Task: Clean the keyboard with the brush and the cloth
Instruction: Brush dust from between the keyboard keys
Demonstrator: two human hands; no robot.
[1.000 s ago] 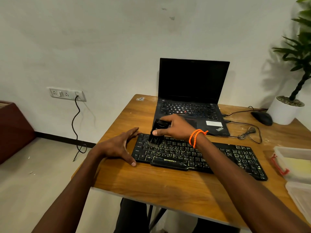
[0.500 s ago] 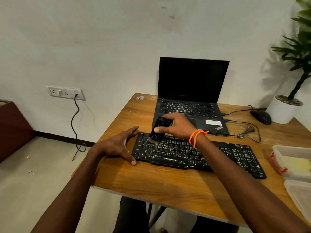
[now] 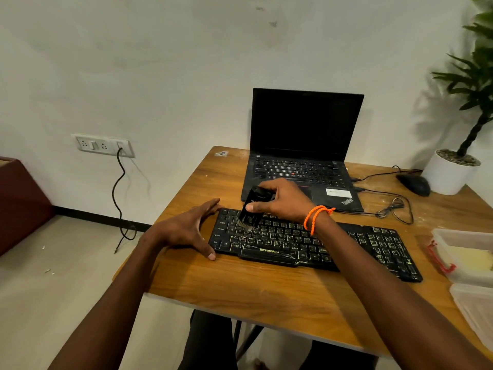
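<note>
A black keyboard (image 3: 346, 244) with worn pale key legends lies across the wooden table (image 3: 266, 289). My right hand (image 3: 282, 201), with an orange cord round the wrist, grips a small black brush (image 3: 249, 209) whose bristles touch the keys near the keyboard's upper left corner. My left hand (image 3: 186, 231) rests with straight spread fingers against the keyboard's left end, thumb at the front corner. A yellow cloth (image 3: 469, 260) lies in a clear plastic box at the right edge.
An open black laptop (image 3: 304, 156) stands behind the keyboard. A black mouse (image 3: 413, 184), loose cables (image 3: 392, 209) and a white plant pot (image 3: 448, 174) are at the back right. A clear plastic box (image 3: 442, 236) with a lid (image 3: 474, 308) sits at the right. A wall socket (image 3: 102, 145) is left.
The brush in my right hand shifted slightly over the upper left keys. My left hand stayed against the keyboard's left end.
</note>
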